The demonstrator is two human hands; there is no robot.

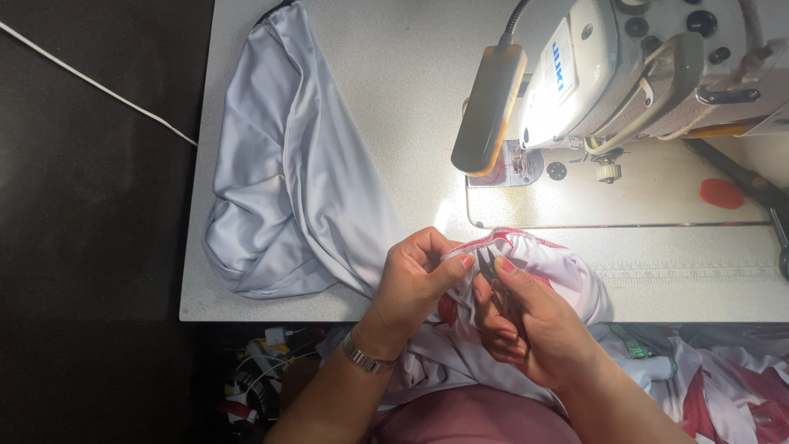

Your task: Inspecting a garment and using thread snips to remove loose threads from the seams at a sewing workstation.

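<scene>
1. Pinched between thumb and fingers of the left hand (415, 275), the red-stitched edge of the white stretch-fabric garment (526, 247) sits at the near edge of the pale grey sewing table (394, 90), just in front of the machine bed.
2. Closed around small black thread snips (491, 271), the right hand (534, 321) points the blades at that seam.
3. Done well, I judge, the snips should catch only loose thread, with the fabric held taut.
4. Beyond sit the white industrial sewing machine (625, 66), its lit lamp (489, 107), and a loose grey-white fabric pile (288, 181).
</scene>
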